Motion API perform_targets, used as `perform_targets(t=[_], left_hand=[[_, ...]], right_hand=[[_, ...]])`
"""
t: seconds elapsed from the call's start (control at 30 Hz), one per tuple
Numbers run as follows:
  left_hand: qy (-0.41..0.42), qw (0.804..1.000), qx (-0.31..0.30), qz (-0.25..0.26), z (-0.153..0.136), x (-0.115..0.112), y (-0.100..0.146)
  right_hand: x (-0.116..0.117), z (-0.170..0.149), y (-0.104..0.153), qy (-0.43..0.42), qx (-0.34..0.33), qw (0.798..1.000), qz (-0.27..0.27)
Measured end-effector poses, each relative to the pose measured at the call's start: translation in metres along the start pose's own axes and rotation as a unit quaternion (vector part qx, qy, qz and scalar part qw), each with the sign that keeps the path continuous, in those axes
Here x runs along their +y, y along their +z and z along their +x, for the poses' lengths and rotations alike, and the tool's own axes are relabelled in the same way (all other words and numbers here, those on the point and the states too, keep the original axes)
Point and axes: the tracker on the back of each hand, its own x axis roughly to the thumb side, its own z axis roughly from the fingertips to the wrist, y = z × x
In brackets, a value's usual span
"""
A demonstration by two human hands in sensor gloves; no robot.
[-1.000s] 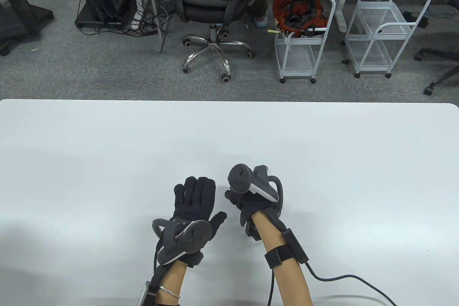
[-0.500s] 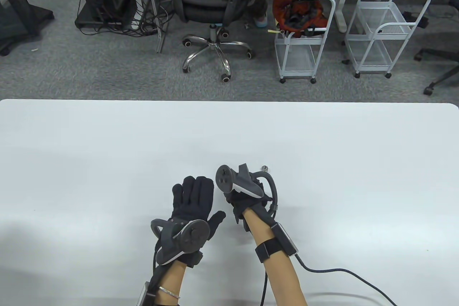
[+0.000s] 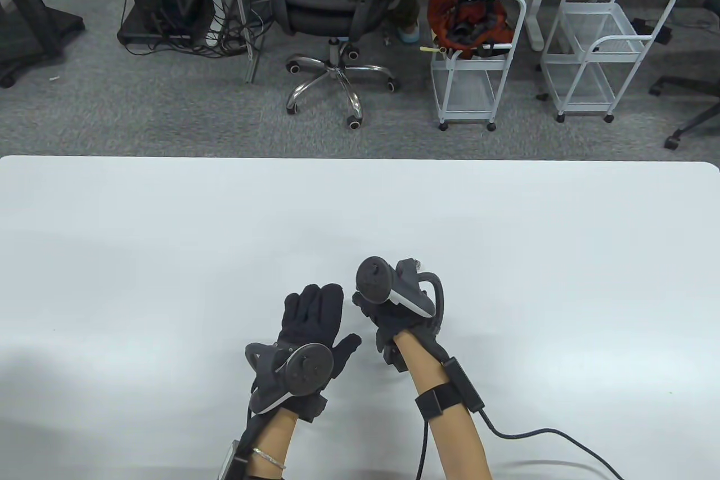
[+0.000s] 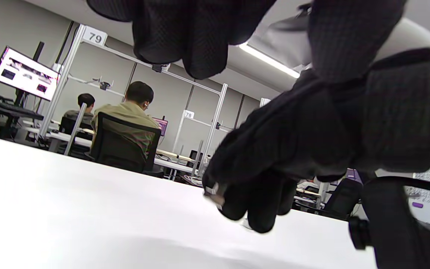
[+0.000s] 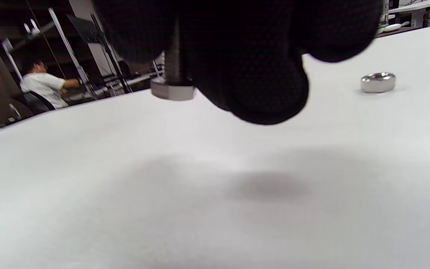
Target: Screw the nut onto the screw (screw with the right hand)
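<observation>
Right hand (image 3: 394, 314) is gripping the screw (image 5: 173, 76); left hand (image 3: 315, 317) is lying spread, holding nothing.
The steel nut (image 5: 378, 82), sitting on the worktop (image 3: 169, 255), is looking small, rigid and slick: pinching its outer flats seems best.

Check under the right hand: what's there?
In the right wrist view, the right hand holds the screw head-down above the bare white table; only its shadow lies below. The nut sits apart. The grip itself is covered.

White tags (image 4: 95, 37) on the background frames read "79" and "78".
</observation>
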Motion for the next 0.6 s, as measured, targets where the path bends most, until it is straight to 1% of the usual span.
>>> perform_targets(t=[0.17,0.23,0.33,0.47,0.6], left_hand=[[0.053,0.999,-0.001,-0.012,0.009,-0.008,-0.002],[0.062,0.998,0.001,-0.013,0.012,-0.011,-0.002],[0.071,0.997,0.021,-0.009,0.016,-0.014,-0.002],[0.111,0.993,0.033,-0.009,0.017,-0.018,-0.002],[0.156,0.987,0.040,-0.009,0.018,-0.020,-0.003]], right_hand=[[-0.020,-0.005,0.030,-0.067,-0.024,0.997,-0.042],[-0.027,-0.007,0.042,-0.086,-0.030,0.994,-0.059],[-0.036,-0.009,0.061,-0.104,-0.038,0.990,-0.086],[-0.042,-0.009,0.080,-0.118,-0.047,0.986,-0.105],[-0.042,-0.008,0.092,-0.128,-0.046,0.984,-0.116]])
